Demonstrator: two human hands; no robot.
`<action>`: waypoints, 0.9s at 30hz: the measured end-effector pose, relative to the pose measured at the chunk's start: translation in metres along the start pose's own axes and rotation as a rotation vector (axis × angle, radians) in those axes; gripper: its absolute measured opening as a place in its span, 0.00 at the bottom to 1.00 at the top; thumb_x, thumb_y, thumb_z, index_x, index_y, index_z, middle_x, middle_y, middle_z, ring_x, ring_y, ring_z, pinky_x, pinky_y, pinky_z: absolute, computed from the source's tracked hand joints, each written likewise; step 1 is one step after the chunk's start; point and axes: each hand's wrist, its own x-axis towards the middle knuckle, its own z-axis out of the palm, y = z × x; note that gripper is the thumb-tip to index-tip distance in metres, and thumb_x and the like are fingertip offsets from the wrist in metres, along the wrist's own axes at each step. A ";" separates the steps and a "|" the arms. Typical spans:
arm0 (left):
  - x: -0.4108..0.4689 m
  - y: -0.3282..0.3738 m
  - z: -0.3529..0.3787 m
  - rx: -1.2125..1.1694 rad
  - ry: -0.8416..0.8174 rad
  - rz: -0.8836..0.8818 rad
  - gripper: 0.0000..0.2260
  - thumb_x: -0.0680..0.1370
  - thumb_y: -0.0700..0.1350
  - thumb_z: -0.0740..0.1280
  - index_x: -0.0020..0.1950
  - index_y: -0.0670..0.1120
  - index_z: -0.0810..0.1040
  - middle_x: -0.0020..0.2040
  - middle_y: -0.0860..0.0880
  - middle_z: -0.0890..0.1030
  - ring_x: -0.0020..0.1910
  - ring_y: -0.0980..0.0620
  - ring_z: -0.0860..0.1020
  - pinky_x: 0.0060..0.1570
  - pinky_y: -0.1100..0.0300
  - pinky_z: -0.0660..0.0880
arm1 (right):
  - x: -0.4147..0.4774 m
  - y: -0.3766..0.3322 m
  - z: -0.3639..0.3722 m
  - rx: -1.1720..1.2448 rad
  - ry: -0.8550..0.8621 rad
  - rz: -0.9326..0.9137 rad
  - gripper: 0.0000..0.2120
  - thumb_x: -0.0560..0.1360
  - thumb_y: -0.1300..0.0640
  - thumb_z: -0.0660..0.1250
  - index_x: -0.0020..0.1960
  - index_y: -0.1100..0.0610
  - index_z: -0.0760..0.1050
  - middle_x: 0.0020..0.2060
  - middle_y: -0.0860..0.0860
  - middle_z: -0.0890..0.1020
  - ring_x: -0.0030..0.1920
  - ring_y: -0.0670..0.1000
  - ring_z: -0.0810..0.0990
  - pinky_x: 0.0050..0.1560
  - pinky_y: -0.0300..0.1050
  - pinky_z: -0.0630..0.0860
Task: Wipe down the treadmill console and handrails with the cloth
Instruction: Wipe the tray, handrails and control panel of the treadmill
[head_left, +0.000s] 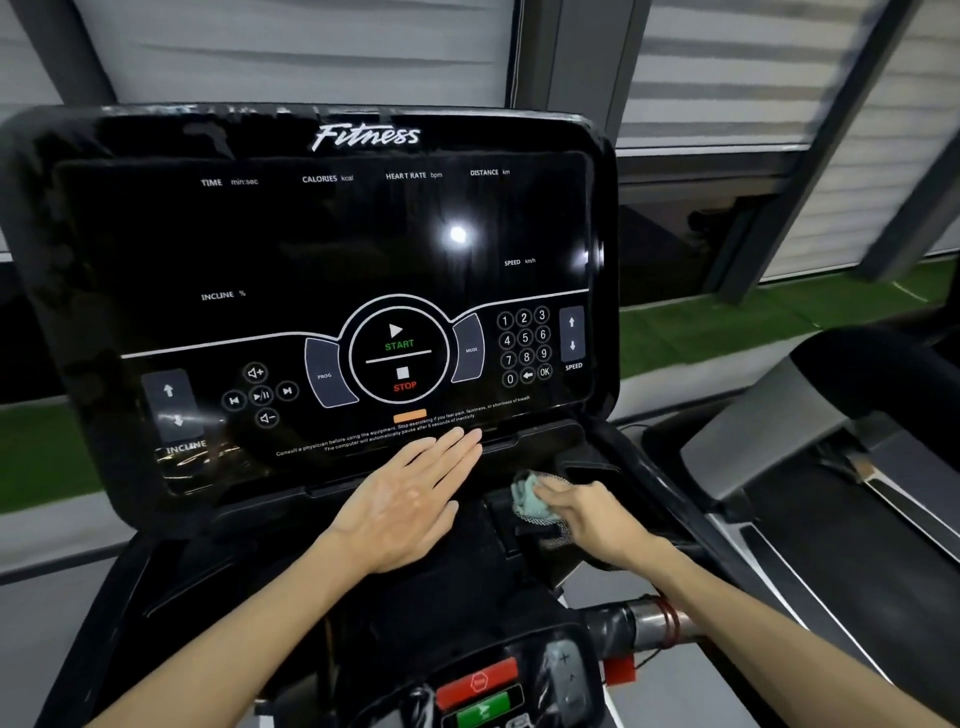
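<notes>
Laying that flat left hand against the glossy black console risks smudges; the right hand beside it grips the crumpled teal cloth.

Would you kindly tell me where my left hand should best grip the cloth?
Probably pinch the bunched teal end of the cloth sticking out past the right hand, coming from the left: that end is free, the rest is wrapped in its fingers.

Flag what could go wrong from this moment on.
The left hand lies flat on the console just below the STOP button; sliding up, it might press a key. The cloth is bunched small in the right hand's grip, so bare skin could smear the console.
</notes>
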 end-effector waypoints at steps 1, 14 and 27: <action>0.001 -0.001 0.000 0.003 0.005 0.006 0.28 0.81 0.51 0.52 0.79 0.39 0.57 0.79 0.43 0.57 0.78 0.46 0.57 0.74 0.48 0.54 | -0.001 0.002 0.000 -0.007 0.006 0.009 0.19 0.79 0.65 0.58 0.68 0.56 0.72 0.69 0.50 0.72 0.65 0.54 0.75 0.66 0.46 0.72; 0.092 0.005 -0.001 0.036 0.056 0.240 0.25 0.83 0.46 0.53 0.80 0.43 0.54 0.80 0.47 0.54 0.79 0.50 0.54 0.76 0.55 0.44 | 0.014 -0.010 -0.001 0.013 -0.086 -0.310 0.22 0.78 0.66 0.57 0.71 0.55 0.70 0.72 0.50 0.68 0.72 0.49 0.66 0.71 0.46 0.65; 0.096 0.008 0.001 0.036 0.060 0.231 0.26 0.80 0.44 0.51 0.79 0.42 0.55 0.80 0.46 0.55 0.78 0.50 0.56 0.76 0.56 0.42 | 0.026 -0.010 0.006 -0.073 -0.069 -0.429 0.24 0.75 0.68 0.57 0.71 0.62 0.67 0.65 0.58 0.75 0.63 0.58 0.74 0.63 0.53 0.72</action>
